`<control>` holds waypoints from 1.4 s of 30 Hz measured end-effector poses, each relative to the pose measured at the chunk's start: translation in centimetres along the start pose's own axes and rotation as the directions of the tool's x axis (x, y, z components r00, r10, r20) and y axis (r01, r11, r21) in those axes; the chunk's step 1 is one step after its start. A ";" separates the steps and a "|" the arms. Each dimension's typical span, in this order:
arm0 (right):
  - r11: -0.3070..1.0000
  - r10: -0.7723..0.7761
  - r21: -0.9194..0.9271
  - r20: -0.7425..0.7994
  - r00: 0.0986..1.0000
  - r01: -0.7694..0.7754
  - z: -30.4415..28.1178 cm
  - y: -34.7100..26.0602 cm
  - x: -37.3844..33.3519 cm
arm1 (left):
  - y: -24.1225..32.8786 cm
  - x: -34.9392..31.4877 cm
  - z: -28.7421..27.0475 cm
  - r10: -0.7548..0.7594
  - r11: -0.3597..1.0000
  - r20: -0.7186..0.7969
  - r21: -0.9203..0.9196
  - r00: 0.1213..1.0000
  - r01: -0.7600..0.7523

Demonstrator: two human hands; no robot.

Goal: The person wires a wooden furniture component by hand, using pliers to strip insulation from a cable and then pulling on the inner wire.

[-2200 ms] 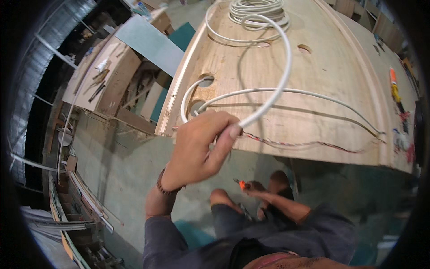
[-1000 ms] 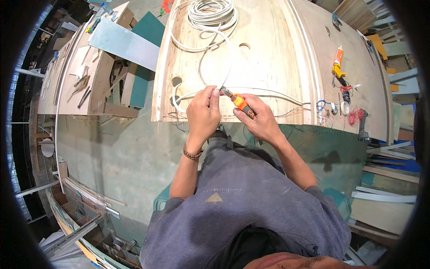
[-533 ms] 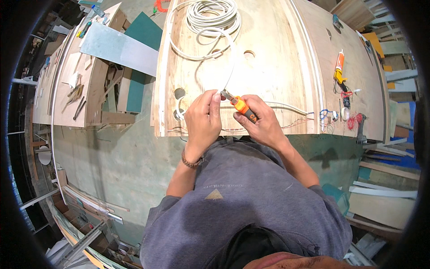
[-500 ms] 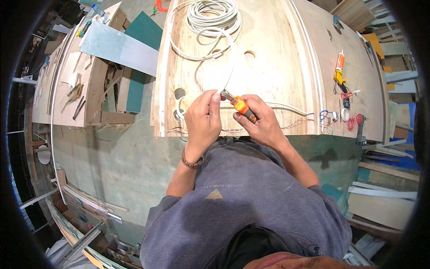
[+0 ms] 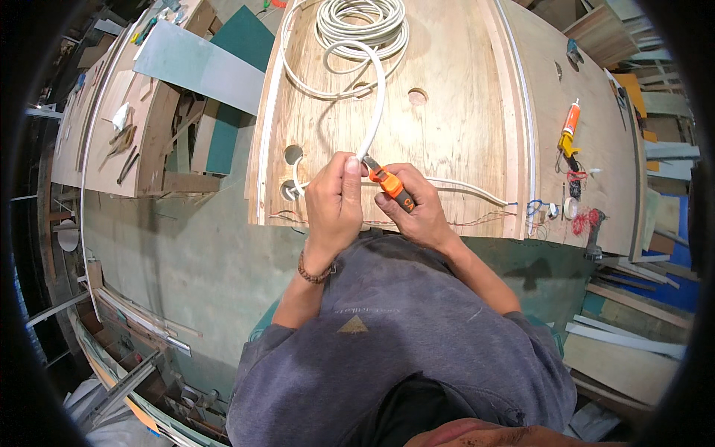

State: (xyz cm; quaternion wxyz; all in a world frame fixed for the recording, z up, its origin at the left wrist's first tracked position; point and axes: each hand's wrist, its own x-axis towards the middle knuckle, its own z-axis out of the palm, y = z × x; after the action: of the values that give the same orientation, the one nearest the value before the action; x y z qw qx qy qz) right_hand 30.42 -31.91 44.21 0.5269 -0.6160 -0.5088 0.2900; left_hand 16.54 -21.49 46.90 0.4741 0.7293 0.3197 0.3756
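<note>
My left hand (image 5: 333, 205) pinches a white cable (image 5: 380, 97) near its end, thumb on top. That cable arcs up to a loose coil (image 5: 325, 31) at the far side of the wooden panel (image 5: 462, 112). A pair of pliers (image 5: 392, 186) with orange and black handles is gripped in my right hand (image 5: 426, 216). Its jaws meet the cable right beside my left fingertips; whether they bite into it is hidden. Another white cable (image 5: 469, 188) runs across the panel behind my hands, out of a hole at the left.
Thin twisted wires (image 5: 477, 217) lie along the panel's near edge. To the right are a caulking gun (image 5: 569, 134), a roll of tape (image 5: 570, 208), red wire (image 5: 584, 220) and a power drill (image 5: 594, 237). A side bench (image 5: 141, 160) with tools stands at the left, bridged by a grey board (image 5: 201, 63).
The pliers and my right hand have shifted slightly left and down, with the jaws closer to my left fingertips. The held cable now bows more thickly toward me. My view has tilted slightly.
</note>
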 end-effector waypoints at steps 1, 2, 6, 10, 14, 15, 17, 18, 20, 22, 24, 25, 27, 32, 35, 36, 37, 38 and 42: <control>0.997 0.058 0.049 0.015 0.998 -0.059 0.1 0.4 -0.2 | -0.1 0.0 0.1 0.006 0.999 0.001 -0.032 1.000 -0.006; 0.988 0.116 0.097 0.032 0.993 -0.119 0.2 0.6 -0.4 | 0.1 0.0 0.3 0.018 1.000 0.015 0.006 1.000 -0.018; 0.990 0.135 0.038 -0.038 0.990 -0.133 0.2 0.1 -0.4 | 0.4 0.0 0.6 0.050 0.991 0.043 0.121 0.998 -0.055; 0.934 -0.100 -0.338 0.068 0.993 0.117 -2.2 1.3 -0.1 | 1.0 -0.3 0.9 0.112 0.977 0.062 0.176 0.992 -0.122; 0.989 0.107 -0.116 0.150 0.983 -0.090 -3.6 -0.6 -0.2 | 1.3 -0.6 1.7 0.228 0.949 0.055 0.210 0.972 -0.235; 0.980 0.197 -0.074 0.206 0.958 -0.186 -4.0 -1.0 -0.3 | 1.3 -0.6 1.8 0.307 0.918 0.059 0.247 0.950 -0.312; 0.987 0.142 -0.106 0.215 0.966 -0.122 -4.9 -1.1 -0.2 | 1.6 -0.6 2.1 0.378 0.878 0.074 0.288 0.923 -0.383; 0.982 0.161 -0.135 0.235 0.958 -0.132 -5.5 -1.6 -0.1 | 1.9 -0.6 2.1 0.373 0.877 0.086 0.293 0.924 -0.382; 0.976 0.205 -0.123 0.244 0.948 -0.179 -5.7 -1.5 -0.3 | 2.1 -0.8 2.2 0.357 0.870 0.112 0.320 0.927 -0.374; 0.967 0.213 -0.188 0.235 0.948 -0.171 -6.2 -0.5 -0.5 | 2.0 -0.5 2.5 0.341 0.857 0.138 0.361 0.930 -0.368; 0.952 0.165 -0.291 0.214 0.963 -0.098 -7.3 1.4 -0.4 | 1.6 -0.3 2.6 0.321 0.836 0.200 0.400 0.926 -0.376; 0.929 0.092 -0.369 0.205 0.974 -0.010 -8.1 2.8 -0.3 | 1.3 -0.2 2.7 0.309 0.824 0.238 0.416 0.921 -0.384; 0.760 0.190 -0.650 0.245 0.951 0.016 -10.0 2.6 0.4 | 0.2 0.1 3.1 0.291 0.797 0.336 0.433 0.896 -0.422; 0.802 0.152 -0.596 0.276 0.949 0.045 -11.5 1.7 0.8 | 0.1 0.1 3.7 0.257 0.863 0.308 0.353 0.916 -0.361; 0.794 -0.130 -0.558 0.231 0.964 0.241 -10.6 1.6 -0.9 | 1.0 0.0 3.3 0.189 0.930 0.278 0.259 0.942 -0.263; 0.734 -0.064 -0.652 0.213 0.975 0.191 -10.1 0.6 -1.2 | 1.0 -0.1 3.4 0.183 0.938 0.271 0.239 0.945 -0.250; 0.663 0.005 -0.736 0.185 0.983 0.135 -9.4 -0.4 -1.6 | 1.0 -0.4 3.5 0.171 0.948 0.268 0.217 0.948 -0.233; 0.766 0.042 -0.640 0.143 0.989 0.060 -8.7 -0.6 -2.0 | 1.1 -0.4 3.6 0.149 0.964 0.261 0.174 0.954 -0.199; 0.916 0.121 -0.390 0.051 0.991 -0.092 -7.4 -1.0 -3.2 | 1.2 -0.1 3.6 -0.014 1.000 0.287 0.000 0.958 0.015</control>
State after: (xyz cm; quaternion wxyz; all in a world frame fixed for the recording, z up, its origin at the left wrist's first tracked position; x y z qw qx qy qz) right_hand 35.69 -37.59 46.61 0.3591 -0.7234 -0.5408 0.2350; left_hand 19.65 -23.57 47.00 0.5191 0.7732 0.2524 0.2627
